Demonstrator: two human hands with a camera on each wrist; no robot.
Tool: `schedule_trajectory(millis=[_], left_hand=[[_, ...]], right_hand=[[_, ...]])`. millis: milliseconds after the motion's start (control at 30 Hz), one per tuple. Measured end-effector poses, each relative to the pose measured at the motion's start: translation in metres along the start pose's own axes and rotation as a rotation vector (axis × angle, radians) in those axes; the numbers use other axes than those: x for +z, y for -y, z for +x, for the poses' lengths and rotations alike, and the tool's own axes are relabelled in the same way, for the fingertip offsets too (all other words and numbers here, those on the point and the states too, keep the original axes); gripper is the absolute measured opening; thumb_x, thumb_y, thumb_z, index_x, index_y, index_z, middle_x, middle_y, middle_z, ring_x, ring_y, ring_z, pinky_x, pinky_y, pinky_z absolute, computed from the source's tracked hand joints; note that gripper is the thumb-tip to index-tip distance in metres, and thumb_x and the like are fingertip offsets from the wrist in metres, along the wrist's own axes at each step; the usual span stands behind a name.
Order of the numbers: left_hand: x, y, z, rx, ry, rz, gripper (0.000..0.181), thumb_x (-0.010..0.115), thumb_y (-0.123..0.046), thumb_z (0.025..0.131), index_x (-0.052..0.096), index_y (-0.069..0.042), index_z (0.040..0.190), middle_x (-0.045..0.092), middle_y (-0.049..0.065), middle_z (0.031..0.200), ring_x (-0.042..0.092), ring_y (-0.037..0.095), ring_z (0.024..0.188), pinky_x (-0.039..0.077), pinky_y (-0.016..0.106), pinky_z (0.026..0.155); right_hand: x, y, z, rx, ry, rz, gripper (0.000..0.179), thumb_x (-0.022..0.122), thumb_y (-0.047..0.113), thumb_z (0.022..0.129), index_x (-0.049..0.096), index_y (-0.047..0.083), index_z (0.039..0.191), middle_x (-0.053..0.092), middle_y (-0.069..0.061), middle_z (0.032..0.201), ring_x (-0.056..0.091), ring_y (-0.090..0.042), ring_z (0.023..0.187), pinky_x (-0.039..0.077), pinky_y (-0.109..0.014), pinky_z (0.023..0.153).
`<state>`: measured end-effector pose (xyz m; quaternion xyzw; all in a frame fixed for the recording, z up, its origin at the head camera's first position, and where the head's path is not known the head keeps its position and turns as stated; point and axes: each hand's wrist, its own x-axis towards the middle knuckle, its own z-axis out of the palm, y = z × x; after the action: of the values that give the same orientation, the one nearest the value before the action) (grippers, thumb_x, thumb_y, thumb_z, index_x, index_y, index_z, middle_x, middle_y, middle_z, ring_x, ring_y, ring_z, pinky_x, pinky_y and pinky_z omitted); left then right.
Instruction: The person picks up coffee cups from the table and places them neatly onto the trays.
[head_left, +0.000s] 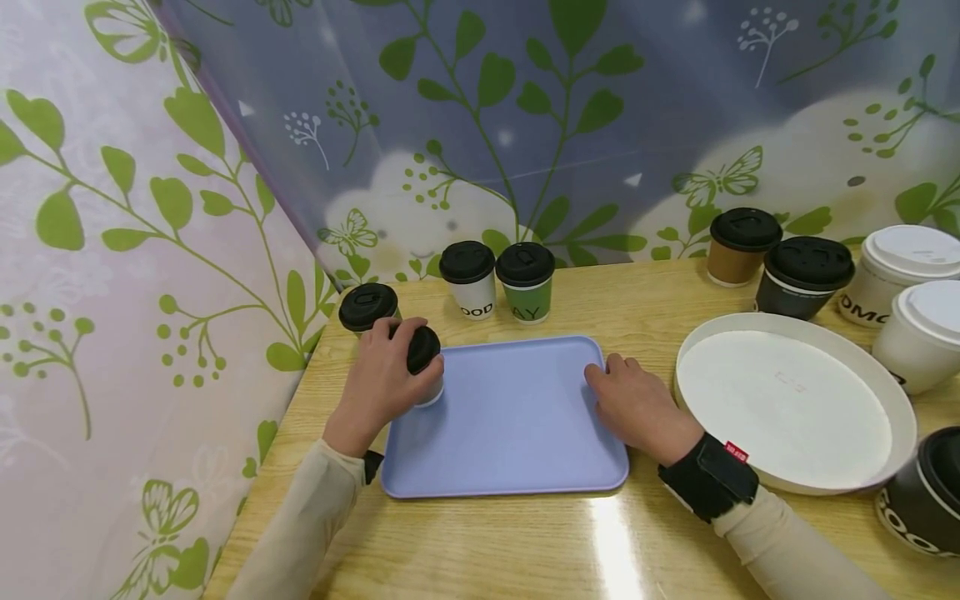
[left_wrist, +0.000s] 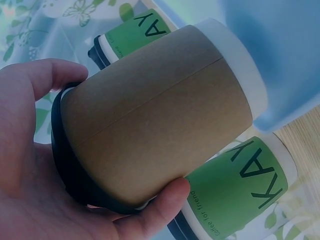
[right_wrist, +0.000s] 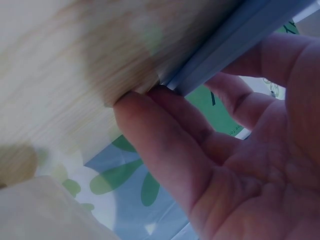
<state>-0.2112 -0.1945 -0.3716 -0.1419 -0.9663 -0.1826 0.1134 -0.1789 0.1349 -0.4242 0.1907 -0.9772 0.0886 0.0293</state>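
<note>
My left hand (head_left: 384, 379) grips a brown-sleeved paper coffee cup (left_wrist: 155, 115) round its black lid. In the head view that cup stands upright at the left side of the blue tray (head_left: 510, 425), its white base over the tray's surface and most of its body hidden by the hand. My right hand (head_left: 637, 404) holds the tray's right rim, with fingers (right_wrist: 160, 140) outside the edge touching the wooden table. Just beyond the left hand is another black-lidded cup (head_left: 367, 307), partly covered; the left wrist view shows a green cup (left_wrist: 240, 187) beside the held one.
Behind the tray stand a white cup (head_left: 471, 287) and a green cup (head_left: 527, 292), both black-lidded. A round white tray (head_left: 772, 408) lies to the right. Around it are a brown cup (head_left: 735, 258), black cups (head_left: 798, 283) and white-lidded cups (head_left: 926, 333). Patterned cloth hangs behind and left.
</note>
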Motion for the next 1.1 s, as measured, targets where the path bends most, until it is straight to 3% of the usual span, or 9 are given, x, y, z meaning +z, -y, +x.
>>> schedule_trajectory(millis=[1100], left_hand=[[0.012, 0.011, 0.010, 0.054, -0.077, -0.028, 0.055, 0.069, -0.036, 0.094, 0.059, -0.009, 0.140, 0.048, 0.030, 0.137, 0.049, 0.049, 0.119, 0.046, 0.062, 0.095]], right_hand=[[0.001, -0.001, 0.001, 0.007, 0.015, -0.009, 0.019, 0.066, 0.006, 0.097, 0.064, -0.001, 0.115, 0.056, -0.020, 0.093, 0.053, -0.029, 0.077, 0.052, -0.043, 0.060]])
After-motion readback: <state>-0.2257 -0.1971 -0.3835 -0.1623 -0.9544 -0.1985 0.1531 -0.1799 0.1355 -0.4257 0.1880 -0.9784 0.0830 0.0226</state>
